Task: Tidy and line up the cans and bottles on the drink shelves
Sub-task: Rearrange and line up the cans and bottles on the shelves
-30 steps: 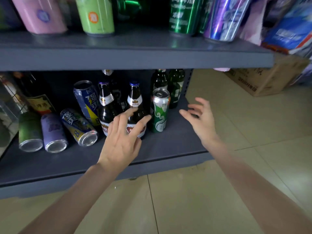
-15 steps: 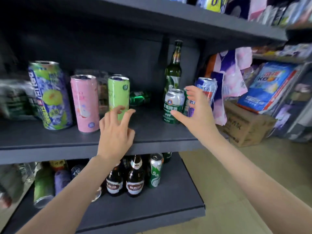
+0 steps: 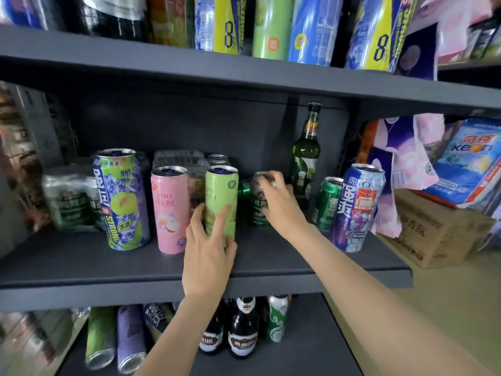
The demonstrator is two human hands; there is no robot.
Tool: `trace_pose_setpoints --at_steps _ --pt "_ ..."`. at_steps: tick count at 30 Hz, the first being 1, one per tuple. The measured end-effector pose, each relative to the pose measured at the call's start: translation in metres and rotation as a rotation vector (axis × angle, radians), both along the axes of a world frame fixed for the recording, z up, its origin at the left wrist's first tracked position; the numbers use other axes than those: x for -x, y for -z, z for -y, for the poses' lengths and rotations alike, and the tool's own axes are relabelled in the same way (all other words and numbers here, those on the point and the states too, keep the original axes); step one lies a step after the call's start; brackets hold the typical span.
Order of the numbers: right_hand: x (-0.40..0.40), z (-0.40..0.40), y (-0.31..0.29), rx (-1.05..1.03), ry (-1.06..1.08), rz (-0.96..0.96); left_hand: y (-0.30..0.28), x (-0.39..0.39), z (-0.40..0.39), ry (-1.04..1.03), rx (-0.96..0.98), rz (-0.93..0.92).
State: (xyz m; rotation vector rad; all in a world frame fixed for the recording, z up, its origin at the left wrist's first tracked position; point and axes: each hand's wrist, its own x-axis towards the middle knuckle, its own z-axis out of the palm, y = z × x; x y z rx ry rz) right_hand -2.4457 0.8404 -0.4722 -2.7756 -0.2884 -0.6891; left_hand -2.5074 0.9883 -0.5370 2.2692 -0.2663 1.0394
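Observation:
On the middle shelf (image 3: 81,267) stand a tall purple-green can (image 3: 122,199), a pink can (image 3: 169,210) and a light green slim can (image 3: 221,194). My left hand (image 3: 208,253) is spread against the lower front of the light green can, fingers apart, not closed round it. My right hand (image 3: 280,207) grips a short dark green can (image 3: 257,213) from its top and side. To the right stand a green bottle (image 3: 306,156), another green can (image 3: 328,204) and a blue-purple can (image 3: 357,210).
A shrink-wrapped pack (image 3: 70,202) sits at the shelf's left, and a green bottle (image 3: 244,187) lies behind. The lower shelf holds brown bottles (image 3: 242,332) and lying cans (image 3: 130,340). Tall cans (image 3: 271,28) fill the top shelf. A cardboard box (image 3: 439,234) stands on the floor, right.
The view rose from the bottom shelf to the middle one. My right hand took the short green can and moved it left. My left hand reached the light green can.

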Motion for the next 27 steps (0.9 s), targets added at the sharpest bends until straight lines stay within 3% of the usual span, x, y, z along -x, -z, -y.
trace_pose_setpoints --at_steps 4,8,10,19,27 --pt "-0.017 -0.016 0.007 -0.033 -0.037 0.072 -0.003 0.003 0.002 0.024 0.008 -0.068" --pt "-0.017 0.001 0.003 -0.583 0.066 0.307 -0.001 0.002 0.001 0.024 0.000 -0.091" --pt "-0.027 0.013 -0.009 -0.721 0.212 0.339 0.001 0.001 0.002 0.002 0.002 -0.110" --pt "-0.089 0.033 -0.022 -0.911 0.440 0.106 0.002 0.000 0.005 -0.009 -0.036 -0.078" --pt "-0.060 0.019 -0.027 -0.877 0.438 0.083 0.002 0.000 0.003 -0.026 -0.057 -0.106"
